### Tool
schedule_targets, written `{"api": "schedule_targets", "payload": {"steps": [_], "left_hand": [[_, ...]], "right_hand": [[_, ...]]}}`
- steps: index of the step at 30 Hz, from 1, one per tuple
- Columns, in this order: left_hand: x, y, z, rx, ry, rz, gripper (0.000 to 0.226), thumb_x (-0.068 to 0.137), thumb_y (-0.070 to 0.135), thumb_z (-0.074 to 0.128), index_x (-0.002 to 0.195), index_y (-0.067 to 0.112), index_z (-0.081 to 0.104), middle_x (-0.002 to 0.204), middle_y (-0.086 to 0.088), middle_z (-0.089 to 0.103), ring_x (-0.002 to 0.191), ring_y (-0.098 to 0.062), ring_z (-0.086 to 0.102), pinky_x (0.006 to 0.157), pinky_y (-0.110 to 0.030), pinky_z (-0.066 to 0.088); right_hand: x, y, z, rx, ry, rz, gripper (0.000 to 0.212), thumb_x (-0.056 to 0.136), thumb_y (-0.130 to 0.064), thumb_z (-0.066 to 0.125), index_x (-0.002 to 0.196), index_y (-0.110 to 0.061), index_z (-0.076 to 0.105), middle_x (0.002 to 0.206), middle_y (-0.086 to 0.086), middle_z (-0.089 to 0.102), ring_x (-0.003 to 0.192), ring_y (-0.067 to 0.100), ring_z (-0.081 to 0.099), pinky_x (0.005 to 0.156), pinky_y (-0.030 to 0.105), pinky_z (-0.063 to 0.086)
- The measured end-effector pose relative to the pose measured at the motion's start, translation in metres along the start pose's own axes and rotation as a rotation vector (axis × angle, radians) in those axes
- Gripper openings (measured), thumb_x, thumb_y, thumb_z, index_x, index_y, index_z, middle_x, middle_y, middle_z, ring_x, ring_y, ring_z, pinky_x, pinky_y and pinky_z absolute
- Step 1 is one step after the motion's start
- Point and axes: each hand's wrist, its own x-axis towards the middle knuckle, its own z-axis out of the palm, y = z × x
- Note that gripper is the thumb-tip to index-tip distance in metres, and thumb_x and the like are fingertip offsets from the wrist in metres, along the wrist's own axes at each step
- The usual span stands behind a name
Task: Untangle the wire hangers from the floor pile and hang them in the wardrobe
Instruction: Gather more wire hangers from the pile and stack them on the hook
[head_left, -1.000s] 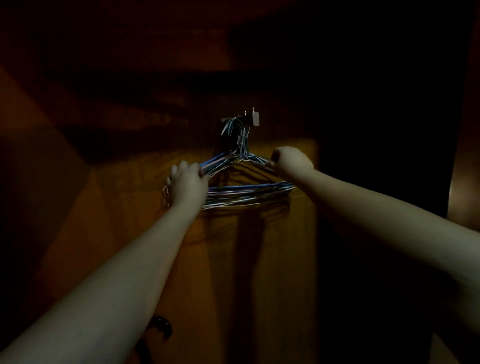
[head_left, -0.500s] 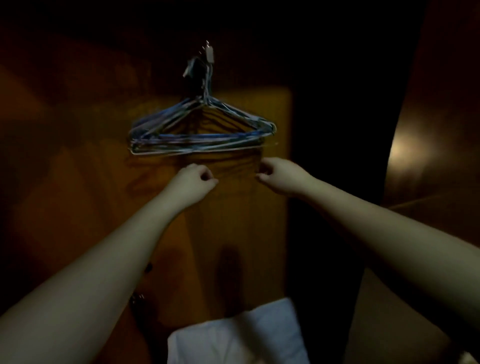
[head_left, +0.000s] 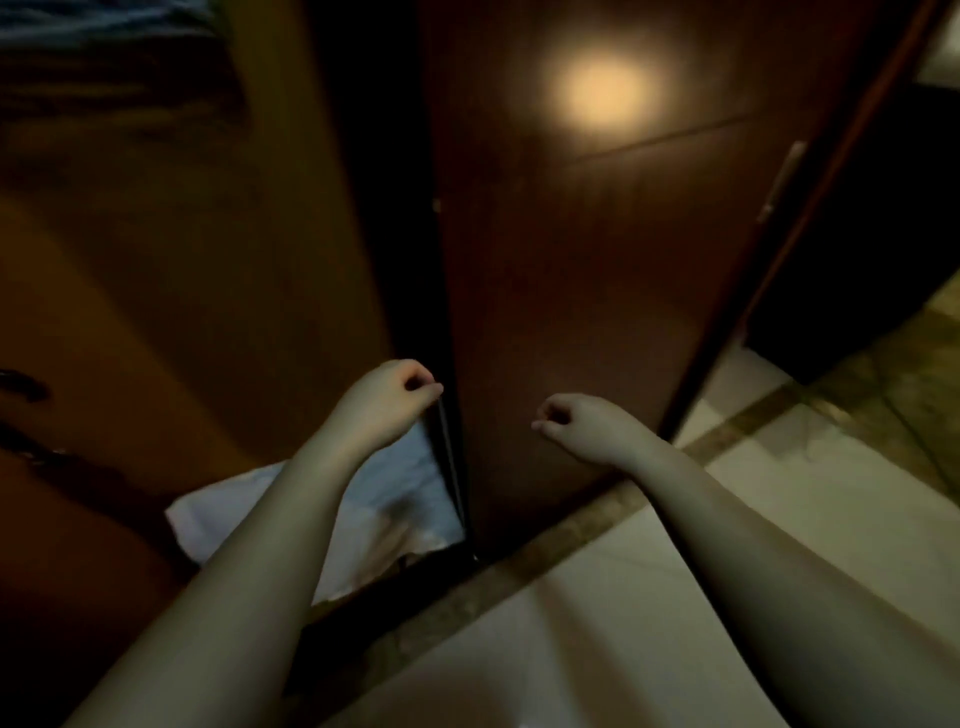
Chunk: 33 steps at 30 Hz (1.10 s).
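Observation:
The bundle of wire hangers (head_left: 104, 23) shows only as blurred blue-grey streaks at the top left corner, hanging inside the open wardrobe (head_left: 208, 260). My left hand (head_left: 387, 405) is low in front of the wardrobe's middle edge, fingers curled with the thumb on the forefinger, holding nothing. My right hand (head_left: 576, 421) hovers in front of the closed dark door (head_left: 571, 260), also curled and empty. Both hands are well below the hangers. No floor pile is in view.
A white folded cloth (head_left: 395, 499) lies on the wardrobe bottom under my left forearm. The closed door carries a long handle (head_left: 779, 176) near its right edge. Pale floor tiles (head_left: 805, 519) with a brown stripe spread at the lower right.
Both hands let go of the hung hangers and drew back and down. The view swung down and right, so the hangers slid to the top left corner.

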Motion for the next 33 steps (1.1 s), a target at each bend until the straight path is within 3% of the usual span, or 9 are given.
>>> {"api": "schedule_targets", "payload": {"steps": [5, 11, 17, 21, 26, 33], "left_hand": [[0.017, 0.061, 0.095, -0.017, -0.12, 0.038, 0.018, 0.098, 0.035, 0.055, 0.108, 0.023, 0.064, 0.105, 0.005, 0.06, 0.087, -0.008, 0.056, 0.063, -0.025, 0.039], [0.048, 0.135, 0.187, 0.041, -0.304, 0.145, 0.021, 0.098, 0.036, 0.054, 0.11, 0.023, 0.064, 0.11, 0.008, 0.056, 0.088, -0.007, 0.055, 0.063, -0.024, 0.041], [0.108, 0.196, 0.27, 0.099, -0.444, 0.222, 0.024, 0.098, 0.036, 0.053, 0.114, 0.022, 0.064, 0.116, 0.007, 0.054, 0.094, -0.01, 0.053, 0.073, -0.026, 0.043], [0.167, 0.241, 0.328, 0.098, -0.525, 0.279, 0.023, 0.099, 0.034, 0.052, 0.111, 0.019, 0.063, 0.114, 0.003, 0.055, 0.093, -0.012, 0.053, 0.071, -0.027, 0.04], [0.239, 0.308, 0.395, 0.072, -0.67, 0.336, 0.02, 0.1, 0.027, 0.054, 0.107, 0.011, 0.062, 0.11, 0.0, 0.051, 0.086, -0.011, 0.049, 0.059, -0.021, 0.034], [0.314, 0.397, 0.484, 0.173, -0.78, 0.453, 0.018, 0.097, 0.025, 0.056, 0.103, 0.01, 0.064, 0.11, -0.006, 0.06, 0.095, -0.021, 0.058, 0.08, -0.032, 0.049]], "right_hand": [[-0.057, 0.105, -0.008, 0.04, 0.046, 0.204, 0.026, 0.098, -0.04, 0.051, 0.112, -0.021, 0.063, 0.099, -0.006, 0.058, 0.093, 0.014, 0.054, 0.075, 0.027, 0.037], [-0.098, 0.212, 0.004, 0.079, 0.115, 0.439, 0.022, 0.095, -0.037, 0.05, 0.098, -0.02, 0.063, 0.103, -0.001, 0.065, 0.091, 0.019, 0.058, 0.078, 0.033, 0.046], [-0.112, 0.314, -0.003, 0.091, 0.078, 0.654, 0.029, 0.098, -0.041, 0.047, 0.112, -0.022, 0.063, 0.113, -0.001, 0.063, 0.1, 0.019, 0.059, 0.085, 0.032, 0.048], [-0.107, 0.386, -0.021, 0.094, 0.06, 0.782, 0.033, 0.1, -0.038, 0.046, 0.121, -0.017, 0.061, 0.118, 0.002, 0.063, 0.106, 0.02, 0.059, 0.089, 0.031, 0.046], [-0.097, 0.467, -0.055, 0.179, 0.077, 0.949, 0.033, 0.099, -0.039, 0.046, 0.121, -0.019, 0.06, 0.12, 0.002, 0.06, 0.108, 0.021, 0.057, 0.091, 0.032, 0.046], [-0.098, 0.553, -0.099, 0.24, 0.218, 1.11, 0.032, 0.097, -0.038, 0.048, 0.118, -0.019, 0.063, 0.12, 0.003, 0.062, 0.106, 0.023, 0.059, 0.09, 0.035, 0.048]]}}
